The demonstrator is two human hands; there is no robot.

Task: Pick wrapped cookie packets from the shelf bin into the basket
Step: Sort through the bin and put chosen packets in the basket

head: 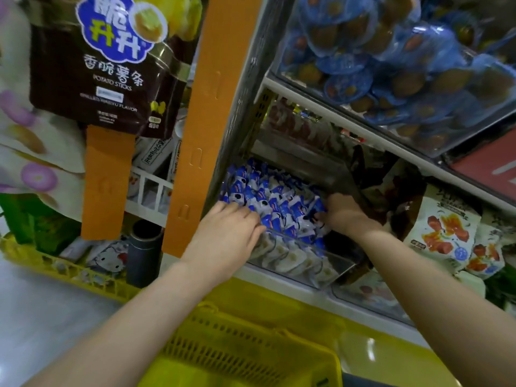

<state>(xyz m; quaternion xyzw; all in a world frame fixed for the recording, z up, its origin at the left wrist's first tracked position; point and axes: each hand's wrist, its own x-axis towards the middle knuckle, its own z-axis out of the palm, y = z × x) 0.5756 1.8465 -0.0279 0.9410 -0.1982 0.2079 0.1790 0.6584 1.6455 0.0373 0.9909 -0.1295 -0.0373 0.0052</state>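
Observation:
A clear shelf bin [296,263] holds a heap of blue-and-white wrapped cookie packets [268,194]. My left hand [229,233] lies on the near left of the heap, fingers stretched over the packets. My right hand [342,212] is at the right side of the bin, its fingers curled down among the packets; whether they grip one is hidden. A yellow slotted basket [251,350] sits below, between my forearms.
An orange upright [201,129] stands left of the bin. Above is a shelf of blue round snack packs [391,65]. Snack bags [444,230] hang to the right. A dark potato-sticks bag [106,65] hangs at upper left. A yellow crate [69,272] sits at lower left.

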